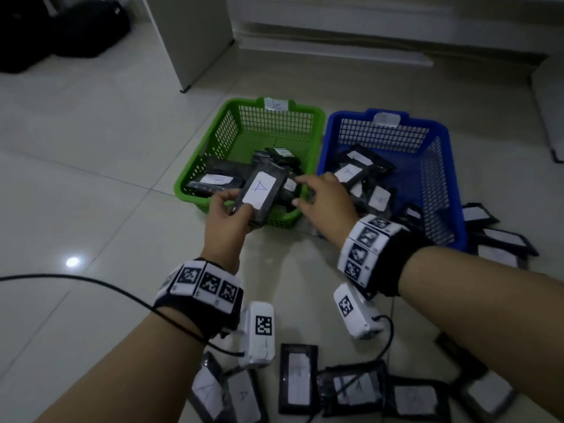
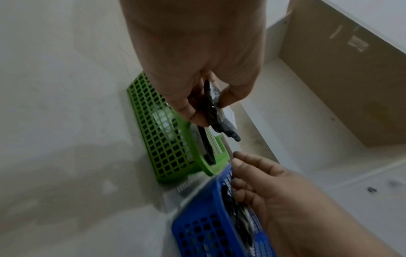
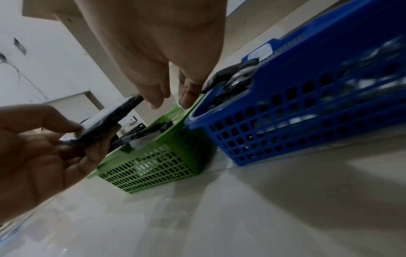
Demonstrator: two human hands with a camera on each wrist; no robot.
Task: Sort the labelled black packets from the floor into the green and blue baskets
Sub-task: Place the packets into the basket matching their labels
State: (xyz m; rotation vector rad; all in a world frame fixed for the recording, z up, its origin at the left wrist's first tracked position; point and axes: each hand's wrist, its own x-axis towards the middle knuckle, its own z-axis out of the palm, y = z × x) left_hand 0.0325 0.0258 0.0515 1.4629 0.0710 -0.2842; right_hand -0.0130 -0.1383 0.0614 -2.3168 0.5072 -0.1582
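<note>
My left hand (image 1: 235, 206) grips the near end of a black packet (image 1: 261, 190) with a white label marked "A", held tilted over the near rim of the green basket (image 1: 235, 209). The left wrist view shows that left hand (image 2: 204, 107) pinching the packet (image 2: 214, 102) between thumb and fingers. My right hand (image 1: 305, 190) hovers just right of the packet, fingers relaxed and holding nothing, above the gap between the green basket and the blue basket (image 1: 442, 209). Both baskets hold several labelled packets. In the right wrist view the right hand (image 3: 171, 100) is close to the packet's (image 3: 105, 121) far end.
Several loose packets (image 1: 297, 380) lie on the tiled floor near my forearms, and more packets (image 1: 500, 242) lie to the right of the blue basket. A black cable (image 1: 91, 285) runs leftwards from my left wrist. A white cabinet (image 1: 189, 35) and a black bag (image 1: 61, 29) stand behind.
</note>
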